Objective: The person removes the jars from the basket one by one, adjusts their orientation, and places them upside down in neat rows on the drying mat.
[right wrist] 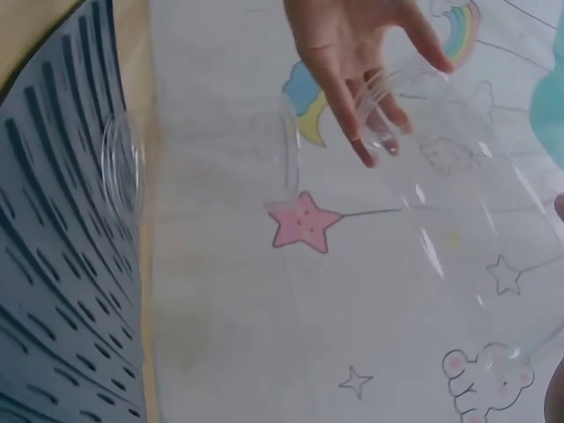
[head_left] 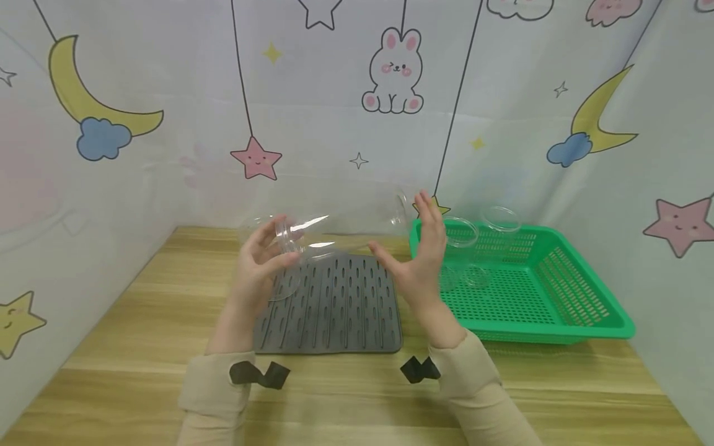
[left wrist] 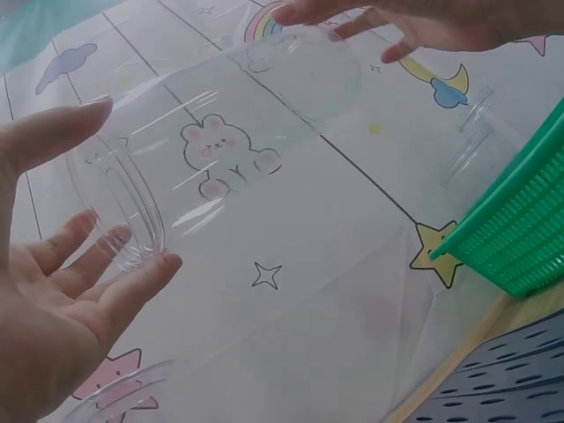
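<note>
A clear plastic jar [head_left: 346,234] is held on its side in the air above the grey slotted mat [head_left: 346,310]. My left hand [head_left: 259,266] grips its ridged rim end between thumb and fingers, also plain in the left wrist view. At the other end my right hand [head_left: 415,260] is spread wide, fingers nearly straight, with its fingertips at the jar's base; firm contact there is hard to make out. A second clear jar [head_left: 286,288] stands upright on the mat's left part, partly hidden behind my left hand.
A green slotted basket [head_left: 602,297] stands on the right of the wooden table [head_left: 346,396]. Two more clear jars stand upright at its left side, one jar [head_left: 462,238] nearer and another jar [head_left: 502,223] beyond. A printed white curtain [head_left: 334,124] closes off the back and sides.
</note>
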